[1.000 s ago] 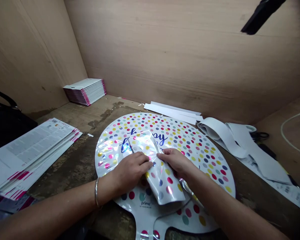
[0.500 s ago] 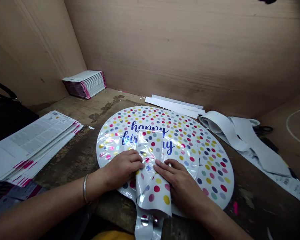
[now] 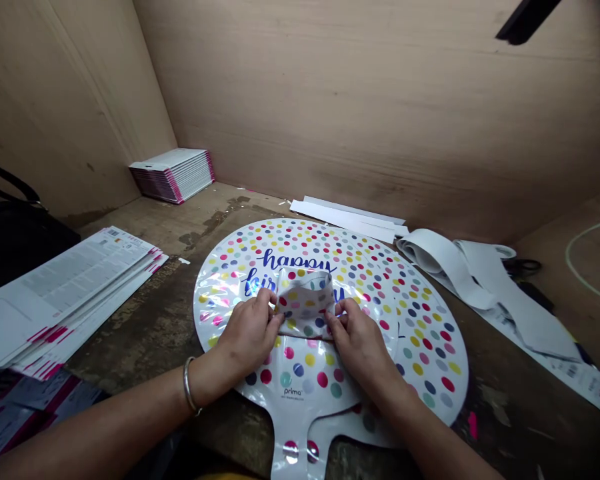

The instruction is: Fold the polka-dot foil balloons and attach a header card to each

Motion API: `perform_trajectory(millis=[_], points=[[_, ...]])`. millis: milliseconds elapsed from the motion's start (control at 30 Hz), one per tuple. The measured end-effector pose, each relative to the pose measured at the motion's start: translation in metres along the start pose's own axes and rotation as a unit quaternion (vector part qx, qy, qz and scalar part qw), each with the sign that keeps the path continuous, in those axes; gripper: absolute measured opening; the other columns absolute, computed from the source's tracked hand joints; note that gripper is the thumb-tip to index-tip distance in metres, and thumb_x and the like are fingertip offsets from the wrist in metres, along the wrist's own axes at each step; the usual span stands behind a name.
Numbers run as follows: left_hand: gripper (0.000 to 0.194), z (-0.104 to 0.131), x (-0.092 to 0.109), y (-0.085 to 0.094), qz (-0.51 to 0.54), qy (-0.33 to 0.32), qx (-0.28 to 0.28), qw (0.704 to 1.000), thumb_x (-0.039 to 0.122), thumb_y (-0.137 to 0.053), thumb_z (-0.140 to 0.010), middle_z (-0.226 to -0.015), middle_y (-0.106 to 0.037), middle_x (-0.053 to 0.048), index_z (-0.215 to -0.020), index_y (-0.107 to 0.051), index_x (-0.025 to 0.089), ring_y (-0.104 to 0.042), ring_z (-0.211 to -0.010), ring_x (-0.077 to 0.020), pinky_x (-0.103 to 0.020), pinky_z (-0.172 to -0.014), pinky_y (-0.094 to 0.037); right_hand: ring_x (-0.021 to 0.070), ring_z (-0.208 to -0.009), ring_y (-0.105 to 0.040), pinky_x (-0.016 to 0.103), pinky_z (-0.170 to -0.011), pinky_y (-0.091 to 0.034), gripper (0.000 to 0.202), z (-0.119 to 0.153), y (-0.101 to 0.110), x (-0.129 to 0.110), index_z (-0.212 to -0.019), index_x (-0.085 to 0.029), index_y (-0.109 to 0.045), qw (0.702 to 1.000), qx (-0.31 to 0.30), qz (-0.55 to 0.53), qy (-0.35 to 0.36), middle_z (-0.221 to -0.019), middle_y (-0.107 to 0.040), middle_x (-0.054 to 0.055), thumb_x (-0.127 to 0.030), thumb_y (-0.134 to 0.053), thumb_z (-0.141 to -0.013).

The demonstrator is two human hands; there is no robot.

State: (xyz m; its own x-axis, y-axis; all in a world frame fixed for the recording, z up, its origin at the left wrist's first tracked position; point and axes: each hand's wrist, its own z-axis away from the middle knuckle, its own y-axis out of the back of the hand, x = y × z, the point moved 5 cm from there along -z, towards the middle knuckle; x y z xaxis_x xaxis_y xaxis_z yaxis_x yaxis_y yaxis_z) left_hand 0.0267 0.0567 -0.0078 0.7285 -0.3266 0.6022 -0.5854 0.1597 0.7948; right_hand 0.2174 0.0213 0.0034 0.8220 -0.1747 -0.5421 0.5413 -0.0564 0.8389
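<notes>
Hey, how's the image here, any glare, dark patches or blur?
Head view: glare spots the left side of the dotted balloon; the black bag sinks into shadow; the upper-right corner darkens; print under "prima" is too fine to read; no strong blur on the hands.

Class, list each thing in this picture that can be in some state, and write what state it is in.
Dotted piece, folded, held at both sides
Left hand, pinching
Right hand, pinching
Round balloons, flat, overlapping
Printed cards, stacked unevenly
Small packs, stacked neatly
White band, loosely looped
White strips, lying flat
</notes>
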Motion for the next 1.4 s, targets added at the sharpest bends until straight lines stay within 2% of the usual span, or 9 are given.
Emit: perform_trajectory(millis=[133, 267, 367, 433, 600, 767, 900, 1100, 1400], points=[[0.016, -0.003, 0.003, -0.001, -0.045, -0.003, 0.0, 0.999, 0.022, -0.047, -0.087, -0.069, -0.059, -0.001, -0.102, -0.043, 0.017, -0.06, -0.069, -0.0217, -0.031, -0.061, -0.043, 0.0168, -0.054, -0.057, 0.025, -0.046, -0.038, 0.015, -0.009, -0.001, -0.004, -0.081, -0.023, -0.049, 0.996, 0.036, 0.086, 0.004, -0.063, -0.061, 0.001, -0.036, -0.045, -0.087], [0.016, 0.002, 0.017, 0.001, -0.2, -0.108, 0.047, 0.973, 0.02, -0.048, -0.087, -0.1, -0.062, -0.011, -0.102, -0.053, 0.017, -0.06, -0.091, -0.0282, -0.041, -0.076, -0.045, 0.018, -0.055, -0.058, 0.027, -0.047, -0.041, 0.012, -0.015, -0.004, -0.011, -0.076, -0.022, -0.055, 0.991, 0.042, 0.123, 0.037, -0.063, -0.062, 0.002, -0.03, -0.051, -0.084], [0.024, 0.003, 0.029, -0.006, -0.237, -0.286, 0.019, 0.928, 0.016, -0.045, -0.09, -0.128, -0.053, -0.009, -0.111, -0.056, 0.02, -0.044, -0.124, -0.0294, -0.049, -0.103, -0.029, 0.0258, -0.086, -0.063, 0.037, -0.069, -0.049, 0.014, -0.015, -0.003, -0.014, -0.084, -0.02, -0.062, 0.983, 0.069, 0.148, 0.083, -0.092, -0.067, 0.011, -0.024, -0.049, -0.086], [0.029, -0.001, 0.028, -0.012, -0.231, -0.353, -0.037, 0.906, 0.016, -0.045, -0.091, -0.132, -0.052, -0.006, -0.118, -0.054, 0.02, -0.033, -0.132, -0.0276, -0.05, -0.111, -0.014, 0.0305, -0.119, -0.048, 0.046, -0.095, -0.041, 0.021, -0.012, 0.0, -0.017, -0.094, -0.019, -0.066, 0.97, 0.077, 0.16, 0.163, -0.123, -0.058, 0.013, -0.019, -0.045, -0.088], [0.036, -0.018, 0.019, -0.012, -0.189, -0.344, -0.108, 0.913, 0.02, -0.043, -0.092, -0.134, -0.05, -0.007, -0.127, -0.048, 0.022, -0.036, -0.131, -0.0244, -0.046, -0.111, -0.017, 0.0245, -0.136, -0.029, 0.048, -0.111, -0.027, 0.046, 0.0, -0.007, -0.012, -0.134, -0.018, -0.046, 0.925, -0.103, 0.128, 0.342, -0.144, -0.041, 0.009, -0.026, -0.047, -0.089], [0.056, -0.021, 0.027, -0.006, -0.13, -0.337, -0.113, 0.926, 0.05, -0.055, -0.082, -0.126, -0.053, -0.013, -0.126, -0.048, 0.015, -0.047, -0.118, -0.0281, -0.045, -0.107, -0.026, 0.0243, -0.135, -0.032, 0.044, -0.111, -0.029, 0.058, -0.001, -0.013, -0.009, -0.137, -0.009, -0.042, 0.944, -0.116, 0.109, 0.289, -0.144, -0.04, 0.014, -0.015, -0.046, -0.08], [0.055, -0.023, 0.035, -0.006, -0.122, -0.334, -0.095, 0.93, 0.048, -0.058, -0.079, -0.117, -0.056, -0.012, -0.122, -0.051, 0.014, -0.051, -0.111, -0.027, -0.043, -0.104, -0.03, 0.0251, -0.131, -0.038, 0.044, -0.108, -0.033, 0.054, -0.002, -0.012, -0.012, -0.133, -0.011, -0.047, 0.96, -0.071, 0.058, 0.264, -0.14, -0.045, 0.014, -0.015, -0.045, -0.079], [0.057, -0.019, 0.032, -0.013, -0.133, -0.326, -0.089, 0.932, 0.05, -0.051, -0.084, -0.129, -0.05, -0.013, -0.129, -0.047, 0.016, -0.042, -0.123, -0.03, -0.046, -0.107, -0.026, 0.0227, -0.078, -0.064, 0.036, -0.067, -0.051, 0.034, -0.002, 0.025, 0.024, -0.089, -0.018, -0.067, 0.999, 0.037, -0.032, -0.023, -0.086, -0.069, 0.008, -0.044, -0.043, -0.086], [0.057, -0.019, 0.025, -0.021, -0.138, -0.322, -0.124, 0.929, 0.051, -0.044, -0.088, -0.141, -0.041, -0.011, -0.136, -0.04, 0.021, -0.029, -0.135, -0.0298, -0.049, -0.111, -0.018, 0.0199, -0.07, -0.061, 0.031, -0.065, -0.045, 0.027, 0.005, 0.004, 0.004, -0.064, -0.02, -0.062, 1.0, -0.005, 0.015, -0.009, -0.069, -0.066, 0.004, -0.035, -0.05, -0.082]])
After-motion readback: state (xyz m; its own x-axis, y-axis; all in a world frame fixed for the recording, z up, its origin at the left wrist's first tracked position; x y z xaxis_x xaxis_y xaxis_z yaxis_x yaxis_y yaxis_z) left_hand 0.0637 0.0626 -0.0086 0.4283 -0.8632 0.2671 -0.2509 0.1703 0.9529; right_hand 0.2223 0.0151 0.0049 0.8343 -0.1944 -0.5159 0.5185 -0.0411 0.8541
